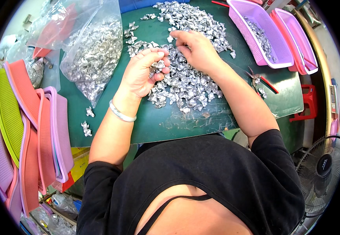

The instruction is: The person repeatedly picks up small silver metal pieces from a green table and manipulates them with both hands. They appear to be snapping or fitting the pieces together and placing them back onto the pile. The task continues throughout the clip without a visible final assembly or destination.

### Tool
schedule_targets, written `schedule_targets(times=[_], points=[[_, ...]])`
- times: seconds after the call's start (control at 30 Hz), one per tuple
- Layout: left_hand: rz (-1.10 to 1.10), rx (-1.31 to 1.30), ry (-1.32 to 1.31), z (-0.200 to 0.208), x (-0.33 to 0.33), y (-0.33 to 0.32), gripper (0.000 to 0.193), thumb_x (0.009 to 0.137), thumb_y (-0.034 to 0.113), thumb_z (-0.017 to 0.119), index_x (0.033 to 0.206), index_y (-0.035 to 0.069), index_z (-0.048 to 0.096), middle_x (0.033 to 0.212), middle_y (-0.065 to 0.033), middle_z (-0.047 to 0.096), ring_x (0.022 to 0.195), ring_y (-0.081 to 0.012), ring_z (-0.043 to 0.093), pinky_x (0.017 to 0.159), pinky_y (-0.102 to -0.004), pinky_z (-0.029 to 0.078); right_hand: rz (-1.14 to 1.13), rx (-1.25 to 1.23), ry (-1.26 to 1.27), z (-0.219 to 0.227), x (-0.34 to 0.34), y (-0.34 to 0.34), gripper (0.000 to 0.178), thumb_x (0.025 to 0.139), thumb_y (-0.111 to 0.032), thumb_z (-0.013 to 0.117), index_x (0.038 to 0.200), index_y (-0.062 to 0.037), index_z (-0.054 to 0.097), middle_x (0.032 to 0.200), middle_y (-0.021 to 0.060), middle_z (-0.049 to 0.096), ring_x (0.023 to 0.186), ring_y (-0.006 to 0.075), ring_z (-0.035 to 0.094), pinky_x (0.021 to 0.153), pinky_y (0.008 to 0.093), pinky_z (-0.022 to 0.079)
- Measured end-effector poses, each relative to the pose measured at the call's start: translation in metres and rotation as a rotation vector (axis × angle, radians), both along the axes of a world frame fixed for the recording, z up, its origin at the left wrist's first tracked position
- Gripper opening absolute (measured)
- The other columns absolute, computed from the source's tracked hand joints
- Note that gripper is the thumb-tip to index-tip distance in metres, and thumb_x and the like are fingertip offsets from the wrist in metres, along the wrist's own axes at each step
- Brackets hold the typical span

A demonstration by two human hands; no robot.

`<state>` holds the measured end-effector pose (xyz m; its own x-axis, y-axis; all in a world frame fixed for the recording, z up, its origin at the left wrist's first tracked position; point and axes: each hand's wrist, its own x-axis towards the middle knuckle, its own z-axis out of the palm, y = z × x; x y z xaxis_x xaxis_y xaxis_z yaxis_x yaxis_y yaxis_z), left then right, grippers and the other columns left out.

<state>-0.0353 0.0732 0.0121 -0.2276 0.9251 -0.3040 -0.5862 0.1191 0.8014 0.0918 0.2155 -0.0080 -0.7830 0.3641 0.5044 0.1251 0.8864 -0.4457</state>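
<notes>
My left hand (144,70), with a pale bangle (121,112) on its wrist, is curled palm up around several small silver metal castings (157,68). Its thumb and fingers bend over them. My right hand (193,49) is over the far part of a loose pile of such castings (185,88). The index finger stretches left, its tip by a single casting (170,38), and the thumb is apart below it. Whether that tip touches the casting is hard to see. The pile lies on a green tabletop (146,127), under and around both hands.
A clear plastic bag (95,58) full of castings stands at left. Stacked plastic baskets (58,133) line the left edge. At the far right is a purple basket (258,37) holding small pieces, with red-handled pliers (252,74) nearer. A fan (322,168) stands at right.
</notes>
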Motion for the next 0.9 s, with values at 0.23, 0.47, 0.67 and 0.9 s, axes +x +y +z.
schedule_targets(times=[0.23,0.47,0.67,0.9], points=[[-0.001,-0.045,0.120,-0.001,0.003,0.000,0.014,0.084,0.013,0.054,0.092,0.003,0.056,0.072,-0.0037,0.056,0.058,-0.0108,0.053,0.042,-0.0158,0.037,0.047,-0.328,0.202,0.007,0.003,-0.006,0.034,0.074,-0.002,0.055,0.107,-0.0065,0.054,0.080,0.0085,0.061,0.073,0.0271,0.057,0.067,0.0366,0.045],[0.015,-0.058,0.154,0.000,0.004,0.000,0.013,0.084,0.015,0.055,0.088,0.003,0.058,0.069,-0.0016,0.056,0.055,-0.0086,0.052,0.041,-0.0152,0.035,-0.032,0.068,-0.021,-0.001,0.001,-0.002,0.044,0.074,-0.006,0.059,0.116,-0.0100,0.049,0.084,0.0025,0.063,0.092,0.0225,0.052,0.082,0.0372,0.037],[0.014,-0.068,0.148,0.000,0.004,0.000,0.014,0.084,0.016,0.055,0.088,0.003,0.058,0.068,-0.0013,0.056,0.054,-0.0082,0.052,0.039,-0.0151,0.033,0.011,0.005,-0.014,0.002,0.003,-0.001,0.045,0.073,-0.008,0.060,0.116,-0.0102,0.049,0.086,0.0010,0.063,0.090,0.0220,0.053,0.084,0.0369,0.035],[0.033,-0.100,0.181,0.004,0.008,-0.001,0.014,0.084,0.017,0.056,0.086,0.003,0.057,0.069,-0.0016,0.056,0.054,-0.0087,0.051,0.039,-0.0155,0.033,0.171,-0.059,0.193,0.023,0.007,-0.022,0.043,0.073,-0.008,0.063,0.114,-0.0086,0.051,0.088,0.0033,0.063,0.086,0.0249,0.054,0.079,0.0361,0.041]])
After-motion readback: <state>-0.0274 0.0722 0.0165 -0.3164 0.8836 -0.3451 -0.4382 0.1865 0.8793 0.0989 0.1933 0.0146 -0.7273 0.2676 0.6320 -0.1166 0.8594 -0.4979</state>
